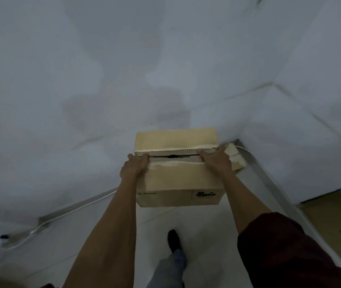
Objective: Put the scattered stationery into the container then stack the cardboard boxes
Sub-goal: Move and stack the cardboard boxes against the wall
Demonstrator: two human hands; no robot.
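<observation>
A brown cardboard box (178, 179) with a printed label on its near side sits in front of me, close to a white wall corner. Its top flaps meet at a torn seam with a dark gap. My left hand (133, 166) grips the box's upper left edge, fingers curled over onto the top by the seam. At the upper right edge, my right hand (216, 160) holds the box with its fingers lying along the seam. I cannot tell what the box rests on. No stationery or container is in view.
White walls (124, 69) meet in a corner just behind the box. Pale blocks (236, 157) lie in that corner. A metal skirting (273, 179) and a white cable (61, 214) run along the floor. A brown cardboard sheet (331, 217) is at right. My black shoe (173, 240) is below the box.
</observation>
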